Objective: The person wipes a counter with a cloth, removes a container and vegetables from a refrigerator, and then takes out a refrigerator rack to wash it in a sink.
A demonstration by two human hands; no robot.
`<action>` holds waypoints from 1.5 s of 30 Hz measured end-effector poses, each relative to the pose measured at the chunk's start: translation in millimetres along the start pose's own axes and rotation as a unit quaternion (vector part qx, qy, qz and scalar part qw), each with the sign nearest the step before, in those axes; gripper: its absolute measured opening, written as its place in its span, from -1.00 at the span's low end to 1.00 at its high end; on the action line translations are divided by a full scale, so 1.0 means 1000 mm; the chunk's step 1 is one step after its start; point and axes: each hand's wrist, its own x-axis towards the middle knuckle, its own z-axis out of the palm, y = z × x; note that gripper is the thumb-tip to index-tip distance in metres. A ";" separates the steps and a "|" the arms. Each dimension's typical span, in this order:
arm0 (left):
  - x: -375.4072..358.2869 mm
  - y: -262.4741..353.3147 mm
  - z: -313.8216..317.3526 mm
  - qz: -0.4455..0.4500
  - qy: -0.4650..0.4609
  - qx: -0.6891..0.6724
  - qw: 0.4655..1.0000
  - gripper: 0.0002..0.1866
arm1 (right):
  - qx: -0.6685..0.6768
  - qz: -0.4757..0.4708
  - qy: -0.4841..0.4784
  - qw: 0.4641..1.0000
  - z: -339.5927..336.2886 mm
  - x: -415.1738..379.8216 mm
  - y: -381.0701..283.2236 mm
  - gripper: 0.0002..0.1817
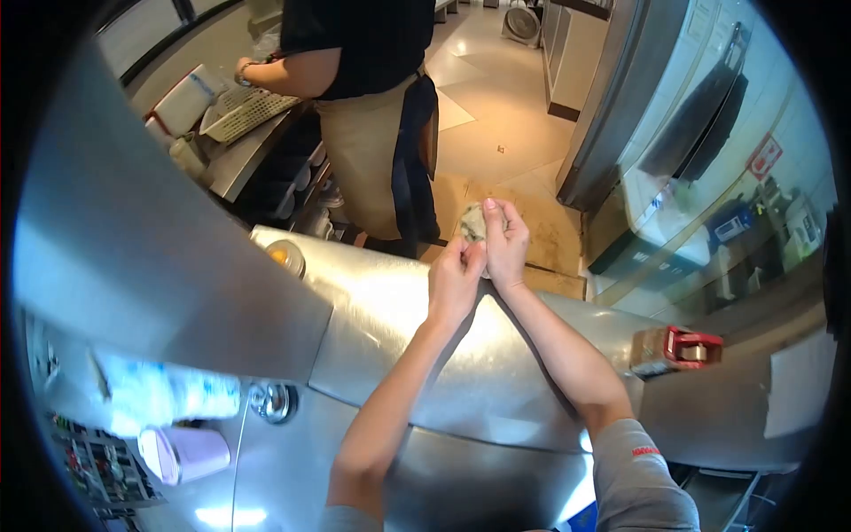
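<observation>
Both my hands meet above the far edge of a steel counter, around a small pale, green-flecked lump. On the lump's near side is my left hand, its thumb and fingers pinched together at the lower edge. My right hand wraps the lump from the right, with the thumb pointing up along it. The fingers behind the lump are partly hidden. What the lump is made of cannot be made out.
A person in an apron stands beyond the counter at a side bench with a perforated basket. A jar is at left, a red tape dispenser at right, and a lilac cup at lower left.
</observation>
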 end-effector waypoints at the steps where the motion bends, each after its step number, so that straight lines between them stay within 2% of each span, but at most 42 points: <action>1: -0.019 0.009 -0.012 -0.006 -0.018 -0.010 1.000 -0.73 | 0.036 0.021 -0.021 0.999 -0.003 -0.014 -0.014 -0.71; 3: -0.061 0.037 -0.042 0.002 -0.043 -0.032 0.999 -0.70 | 0.103 0.079 -0.059 0.990 -0.008 -0.051 -0.052 -0.71; 4: -0.088 0.059 -0.060 0.015 -0.050 -0.047 0.998 -0.68 | 0.073 0.077 -0.075 0.992 -0.011 -0.071 -0.076 -0.71; 6: -0.145 0.087 -0.100 -0.037 -0.063 -0.053 0.996 -0.69 | 0.136 0.134 -0.173 0.966 -0.017 -0.111 -0.121 -0.72; 7: -0.175 0.090 -0.123 0.040 -0.053 -0.002 0.998 -0.68 | 0.168 0.165 -0.236 0.943 -0.021 -0.130 -0.147 -0.73; 8: -0.211 0.079 -0.143 -0.084 -0.028 -0.102 0.991 -0.67 | 0.200 0.172 -0.305 0.915 -0.023 -0.148 -0.173 -0.75; 9: -0.246 0.079 -0.156 -0.100 0.066 -0.233 0.965 -0.68 | 0.230 0.182 -0.374 0.880 -0.025 -0.169 -0.197 -0.77; 10: -0.281 0.081 -0.178 -0.125 0.083 -0.334 0.930 -0.86 | 0.241 0.084 -0.408 0.877 -0.024 -0.190 -0.217 -0.78; 11: -0.310 0.088 -0.186 -0.154 0.156 -0.337 0.916 -0.86 | 0.248 -0.020 -0.436 0.865 -0.021 -0.209 -0.236 -0.80; 12: -0.340 0.092 -0.194 -0.184 0.228 -0.336 0.895 -0.78 | 0.244 -0.028 -0.471 0.847 -0.020 -0.231 -0.256 -0.79; 14: -0.423 0.069 -0.211 -0.196 0.157 -0.431 0.867 -0.45 | 0.231 -0.030 -0.566 0.791 -0.016 -0.279 -0.283 -0.75; 15: -0.452 0.050 -0.206 -0.201 0.204 -0.442 0.850 -0.42 | 0.221 -0.030 -0.625 0.748 -0.013 -0.295 -0.292 -0.73; 16: -0.471 0.040 -0.201 -0.205 0.255 -0.449 0.831 -0.39 | 0.228 -0.032 -0.626 0.745 -0.009 -0.301 -0.298 -0.73; 18: -0.494 0.056 -0.202 -0.183 0.294 -0.420 0.839 -0.38 | 0.154 -0.040 -0.756 0.635 0.001 -0.322 -0.308 -0.68; 19: -0.497 0.066 -0.206 -0.166 0.298 -0.405 0.849 -0.38 | 0.167 -0.038 -0.759 0.628 0.007 -0.331 -0.306 -0.68; 21: -0.502 0.094 -0.221 -0.125 0.295 -0.364 0.875 -0.37 | -0.013 -0.190 -0.642 0.742 0.012 -0.342 -0.296 -0.62; 22: -0.501 0.108 -0.231 -0.102 0.290 -0.346 0.886 -0.36 | -0.006 -0.189 -0.646 0.740 0.011 -0.347 -0.297 -0.62; 24: -0.489 0.137 -0.251 -0.065 0.281 -0.311 0.906 -0.36 | 0.019 -0.002 -0.634 0.773 0.007 -0.350 -0.296 -0.54; 25: -0.482 0.152 -0.259 -0.063 0.281 -0.312 0.905 -0.36 | 0.018 -0.004 -0.634 0.773 0.006 -0.354 -0.295 -0.54; 27: -0.471 0.178 -0.282 -0.093 0.305 -0.218 0.923 -0.41 | 0.150 0.244 -0.678 0.677 0.004 -0.367 -0.293 -0.40; 28: -0.474 0.179 -0.292 -0.092 0.310 -0.215 0.922 -0.41 | 0.152 0.242 -0.682 0.674 0.004 -0.375 -0.296 -0.40; 29: -0.479 0.181 -0.302 -0.088 0.257 -0.075 0.960 -0.44 | 0.184 0.265 -0.659 0.680 0.003 -0.385 -0.300 -0.36; 30: -0.484 0.188 -0.307 -0.087 0.197 0.067 0.974 -0.47 | 0.215 0.290 -0.634 0.683 0.003 -0.396 -0.305 -0.31; 31: -0.486 0.194 -0.307 -0.092 0.204 0.070 0.972 -0.47 | 0.218 0.293 -0.640 0.676 0.003 -0.408 -0.311 -0.31; 33: -0.475 0.208 -0.292 -0.146 0.119 0.241 0.952 -0.50 | 0.255 0.281 -0.546 0.747 0.005 -0.427 -0.323 -0.36; 34: -0.469 0.211 -0.278 -0.165 0.073 0.322 0.929 -0.51 | 0.254 0.275 -0.548 0.748 0.006 -0.430 -0.329 -0.36; 36: -0.473 0.178 -0.219 -0.187 0.297 0.181 0.919 -0.47 | 0.290 0.433 -0.418 0.744 0.003 -0.438 -0.348 -0.49; 37: -0.471 0.182 -0.219 -0.186 0.299 0.183 0.918 -0.47 | 0.325 0.506 -0.385 0.700 -0.002 -0.424 -0.357 -0.62; 39: -0.458 0.195 -0.220 -0.081 0.140 0.324 0.932 -0.47 | 0.316 0.515 -0.392 0.693 -0.002 -0.409 -0.352 -0.63; 41: -0.454 0.202 -0.218 -0.092 0.126 0.315 0.936 -0.48 | 0.299 0.528 -0.403 0.684 -0.002 -0.407 -0.341 -0.65; 43: -0.450 0.206 -0.216 -0.106 0.124 0.309 0.937 -0.48 | 0.272 0.394 -0.397 0.783 0.003 -0.412 -0.329 -0.70; 44: -0.455 0.208 -0.215 -0.111 0.120 0.310 0.936 -0.50 | 0.272 0.401 -0.412 0.771 0.004 -0.415 -0.327 -0.70; 45: -0.465 0.212 -0.216 -0.124 0.116 0.313 0.934 -0.52 | 0.331 0.487 -0.356 0.726 0.005 -0.420 -0.328 -0.73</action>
